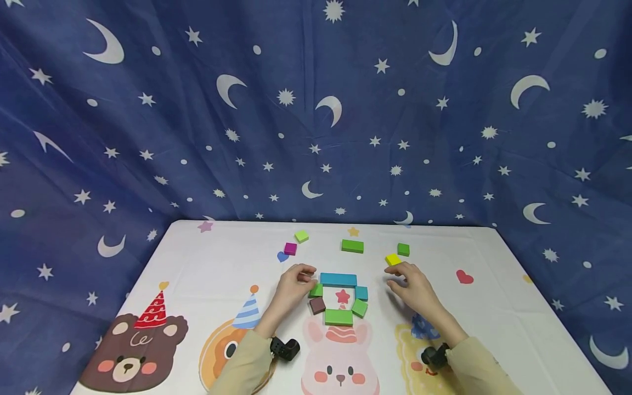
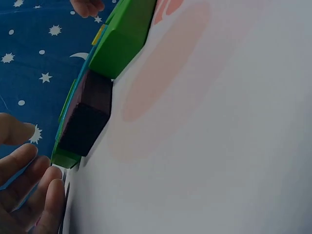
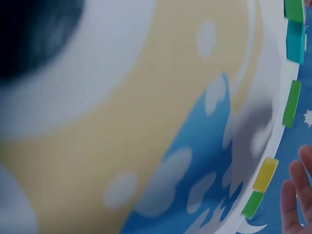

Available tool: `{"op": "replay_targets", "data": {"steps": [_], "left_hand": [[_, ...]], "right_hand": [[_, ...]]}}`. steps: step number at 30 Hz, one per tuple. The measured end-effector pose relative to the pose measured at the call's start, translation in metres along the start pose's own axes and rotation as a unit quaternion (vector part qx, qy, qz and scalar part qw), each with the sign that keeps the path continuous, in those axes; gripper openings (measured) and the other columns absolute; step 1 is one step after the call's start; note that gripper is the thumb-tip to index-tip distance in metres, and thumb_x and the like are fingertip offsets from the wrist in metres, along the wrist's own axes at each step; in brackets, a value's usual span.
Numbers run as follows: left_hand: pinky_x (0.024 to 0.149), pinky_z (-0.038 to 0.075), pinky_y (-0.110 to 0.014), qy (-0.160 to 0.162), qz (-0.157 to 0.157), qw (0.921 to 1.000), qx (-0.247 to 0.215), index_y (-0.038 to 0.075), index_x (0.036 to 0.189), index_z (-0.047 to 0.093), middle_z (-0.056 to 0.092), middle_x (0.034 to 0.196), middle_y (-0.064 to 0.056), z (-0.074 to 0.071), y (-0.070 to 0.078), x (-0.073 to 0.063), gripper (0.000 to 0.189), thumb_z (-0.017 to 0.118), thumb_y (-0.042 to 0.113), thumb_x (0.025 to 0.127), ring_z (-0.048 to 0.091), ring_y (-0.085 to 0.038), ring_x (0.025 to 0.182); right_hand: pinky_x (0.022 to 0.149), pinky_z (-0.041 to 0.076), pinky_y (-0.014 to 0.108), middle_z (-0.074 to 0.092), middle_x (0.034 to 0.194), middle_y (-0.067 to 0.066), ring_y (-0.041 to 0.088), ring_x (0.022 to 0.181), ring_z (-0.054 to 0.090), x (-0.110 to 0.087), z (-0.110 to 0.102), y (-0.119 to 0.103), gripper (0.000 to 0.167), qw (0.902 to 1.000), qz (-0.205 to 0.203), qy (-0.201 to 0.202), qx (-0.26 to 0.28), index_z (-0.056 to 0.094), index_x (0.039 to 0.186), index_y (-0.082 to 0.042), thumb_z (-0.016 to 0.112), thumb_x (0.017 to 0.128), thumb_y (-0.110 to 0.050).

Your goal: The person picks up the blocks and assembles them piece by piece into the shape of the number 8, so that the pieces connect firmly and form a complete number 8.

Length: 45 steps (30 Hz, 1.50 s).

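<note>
A ring of colored blocks lies on the table: a long blue block (image 1: 338, 280) at the back, a long green block (image 1: 338, 317) at the front, and small blocks down both sides. My left hand (image 1: 295, 285) is at the ring's left side, beside a small green block (image 1: 316, 290) and a dark brown block (image 2: 87, 114). Its thumb and fingers are apart, with nothing between them; whether a fingertip touches the green block I cannot tell. To the right, my right hand (image 1: 413, 286) hovers just in front of a yellow block (image 3: 265, 174), fingers loosely bent and holding nothing.
Behind the ring lie a magenta block (image 1: 290, 249), a lime block (image 1: 302, 236), a longer green block (image 1: 353, 246) and a small green block (image 1: 403, 249). A white tablecloth (image 1: 237, 252) with cartoon animals covers the table. A blue curtain (image 1: 276, 120) hangs behind.
</note>
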<state>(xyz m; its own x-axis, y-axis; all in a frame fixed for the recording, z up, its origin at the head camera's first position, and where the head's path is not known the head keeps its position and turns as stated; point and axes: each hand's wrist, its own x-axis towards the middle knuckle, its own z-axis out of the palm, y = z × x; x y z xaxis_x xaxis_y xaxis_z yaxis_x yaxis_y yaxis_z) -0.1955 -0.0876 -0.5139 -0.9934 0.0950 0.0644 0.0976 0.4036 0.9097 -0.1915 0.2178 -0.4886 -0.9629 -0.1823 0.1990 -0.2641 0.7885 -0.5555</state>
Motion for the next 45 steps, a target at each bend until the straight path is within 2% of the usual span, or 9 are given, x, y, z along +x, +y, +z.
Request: {"op": "replay_targets", "data": {"steps": [3, 9, 18, 22, 30, 39, 45], "left_hand": [[0.074, 0.048, -0.021, -0.006, 0.003, 0.9999, 0.012, 0.006, 0.109, 0.068, 0.065, 0.106, -0.009, 0.001, 0.001, 0.002, 0.025, 0.069, 0.01, 0.085, 0.061, -0.019, 0.092], [0.079, 0.049, -0.027, -0.021, 0.029, 0.9985, 0.042, 0.005, 0.11, 0.068, 0.065, 0.103, -0.01, 0.003, 0.004, 0.005, 0.027, 0.069, 0.011, 0.083, 0.062, -0.02, 0.092], [0.076, 0.049, -0.024, -0.03, 0.055, 0.9966, 0.053, 0.002, 0.108, 0.069, 0.066, 0.099, -0.012, 0.004, 0.001, 0.011, 0.027, 0.071, 0.009, 0.082, 0.062, -0.021, 0.089], [0.077, 0.049, -0.025, -0.036, 0.063, 0.9948, 0.072, 0.003, 0.109, 0.07, 0.066, 0.098, -0.011, 0.005, -0.001, 0.013, 0.028, 0.072, 0.012, 0.082, 0.062, -0.02, 0.088], [0.073, 0.045, -0.022, -0.032, 0.049, 0.9939, 0.093, 0.009, 0.106, 0.073, 0.064, 0.092, -0.006, 0.008, -0.003, 0.016, 0.026, 0.073, 0.017, 0.082, 0.058, -0.015, 0.084], [0.072, 0.045, -0.023, -0.026, 0.057, 0.9932, 0.099, 0.008, 0.105, 0.074, 0.064, 0.092, -0.007, 0.008, -0.003, 0.015, 0.027, 0.075, 0.017, 0.08, 0.058, -0.016, 0.082], [0.073, 0.044, -0.022, -0.014, 0.038, 0.9932, 0.109, 0.011, 0.103, 0.075, 0.063, 0.091, -0.005, 0.011, -0.002, 0.016, 0.025, 0.075, 0.018, 0.079, 0.056, -0.013, 0.082]], "right_hand": [[0.082, 0.049, 0.042, 0.067, 0.104, 0.009, 0.025, 0.097, 0.057, 0.004, -0.003, 0.005, 0.027, 1.0, 0.006, 0.002, -0.001, 0.068, 0.109, -0.007, 0.071, 0.083, -0.008], [0.085, 0.049, 0.046, 0.066, 0.108, 0.011, 0.027, 0.1, 0.057, 0.013, -0.007, 0.015, 0.028, 0.9996, 0.027, 0.0, -0.005, 0.067, 0.112, -0.006, 0.069, 0.084, -0.009], [0.088, 0.051, 0.049, 0.064, 0.113, 0.015, 0.031, 0.103, 0.058, 0.025, -0.012, 0.03, 0.031, 0.9983, 0.058, -0.006, -0.006, 0.064, 0.117, -0.003, 0.067, 0.086, -0.009], [0.089, 0.05, 0.05, 0.062, 0.114, 0.017, 0.032, 0.103, 0.058, 0.028, -0.013, 0.034, 0.032, 0.9976, 0.067, -0.007, -0.013, 0.063, 0.118, -0.002, 0.067, 0.087, -0.01], [0.093, 0.049, 0.051, 0.059, 0.118, 0.02, 0.036, 0.105, 0.058, 0.036, -0.013, 0.036, 0.035, 0.9962, 0.085, -0.011, -0.011, 0.061, 0.12, -0.001, 0.065, 0.087, -0.01], [0.095, 0.049, 0.05, 0.058, 0.122, 0.021, 0.037, 0.108, 0.059, 0.044, -0.007, 0.037, 0.04, 0.9945, 0.102, -0.023, 0.001, 0.059, 0.124, 0.0, 0.066, 0.085, -0.009], [0.098, 0.047, 0.049, 0.056, 0.124, 0.021, 0.037, 0.112, 0.057, 0.046, -0.003, 0.037, 0.042, 0.9927, 0.112, -0.042, 0.009, 0.057, 0.126, -0.001, 0.066, 0.085, -0.008]]}}
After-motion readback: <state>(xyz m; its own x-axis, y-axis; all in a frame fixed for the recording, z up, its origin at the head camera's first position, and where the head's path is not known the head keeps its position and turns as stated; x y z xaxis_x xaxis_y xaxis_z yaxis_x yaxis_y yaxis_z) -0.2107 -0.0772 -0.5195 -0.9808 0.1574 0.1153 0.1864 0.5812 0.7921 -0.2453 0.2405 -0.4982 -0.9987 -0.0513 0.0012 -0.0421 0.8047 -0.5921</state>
